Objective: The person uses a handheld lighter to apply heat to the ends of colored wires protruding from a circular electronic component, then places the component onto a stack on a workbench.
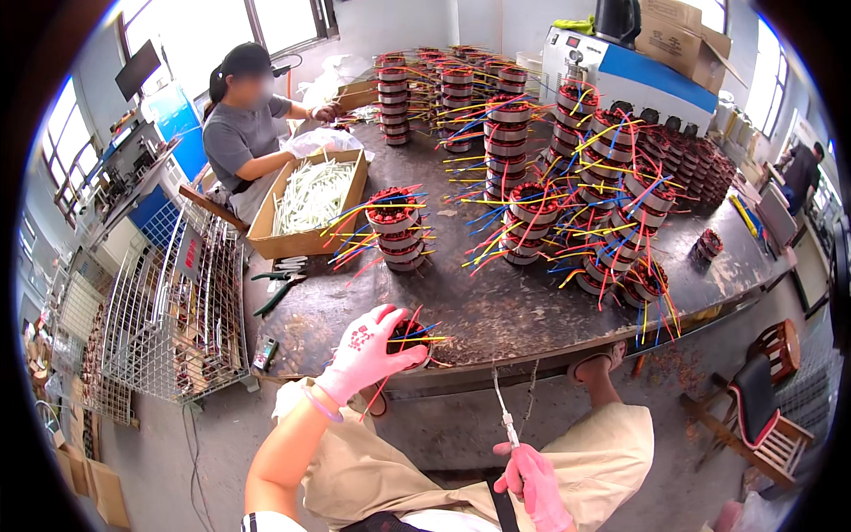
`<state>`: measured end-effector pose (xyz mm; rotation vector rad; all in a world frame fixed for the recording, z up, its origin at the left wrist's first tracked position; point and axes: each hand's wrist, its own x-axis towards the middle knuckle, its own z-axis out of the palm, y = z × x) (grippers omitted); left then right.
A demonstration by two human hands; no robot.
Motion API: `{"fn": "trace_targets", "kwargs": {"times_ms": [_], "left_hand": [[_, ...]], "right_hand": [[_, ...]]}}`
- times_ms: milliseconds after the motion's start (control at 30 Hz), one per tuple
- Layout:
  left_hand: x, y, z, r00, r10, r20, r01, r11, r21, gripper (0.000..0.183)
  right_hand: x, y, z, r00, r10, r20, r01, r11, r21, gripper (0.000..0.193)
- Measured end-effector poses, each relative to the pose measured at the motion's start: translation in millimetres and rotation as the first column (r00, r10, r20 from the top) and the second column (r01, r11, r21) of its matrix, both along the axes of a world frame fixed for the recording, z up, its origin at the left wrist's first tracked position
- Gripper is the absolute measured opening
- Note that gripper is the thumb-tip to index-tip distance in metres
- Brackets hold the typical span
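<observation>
My left hand (368, 350), in a pink glove, is closed around a wound motor stator (409, 335) at the near edge of the table. Red, yellow and blue lead wires stick out of the stator, and the fingers cover part of it. Over my lap, my right hand (536, 488), also in a pink glove, grips a slim metal tool (508, 426) with a long thin tip that points up towards the table edge. The tool's exact kind cannot be made out. Beyond my left hand stands a short stack of similar stators (396, 232).
Tall stator stacks (507, 146) with splayed wires crowd the table (470, 310). A cardboard box of white tubes (306, 199), green-handled pliers (279, 293) and a small device (264, 353) lie left. A co-worker (248, 133) sits far left. Wire cages (177, 310) and a chair (753, 403) flank the table.
</observation>
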<state>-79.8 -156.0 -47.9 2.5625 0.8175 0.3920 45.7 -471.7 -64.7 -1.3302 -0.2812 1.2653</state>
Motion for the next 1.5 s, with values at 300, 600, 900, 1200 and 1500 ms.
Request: {"fn": "trace_targets", "kwargs": {"times_ms": [300,600,900,1200,1500], "left_hand": [[28.1,-16.1,-41.7,0.997,0.062,-0.050,-0.053,0.985,0.165,0.119],[-3.6,-11.5,-14.4,0.968,0.003,-0.250,0.010,0.999,0.053,0.112],[-33.1,18.6,-4.3,0.959,-0.184,-0.215,0.214,0.969,0.125,0.099],[-7.7,23.1,-27.0,0.982,-0.191,-0.012,0.191,0.980,0.056,0.100],[-6.9,28.1,-25.6,0.972,-0.234,-0.010,0.234,0.971,0.049,0.099]], "right_hand": [[-1.5,8.9,-3.6,0.989,-0.054,0.135,0.066,0.994,-0.092,0.052],[-2.3,7.1,-5.7,0.988,-0.072,0.136,0.079,0.996,-0.049,0.049],[-3.5,11.5,1.3,0.999,0.023,0.042,-0.019,0.995,-0.100,0.049],[-14.9,17.3,-24.2,0.990,0.105,-0.092,-0.110,0.993,-0.048,0.037],[-20.0,23.2,-26.4,0.988,0.143,-0.055,-0.147,0.987,-0.072,0.037]]}}
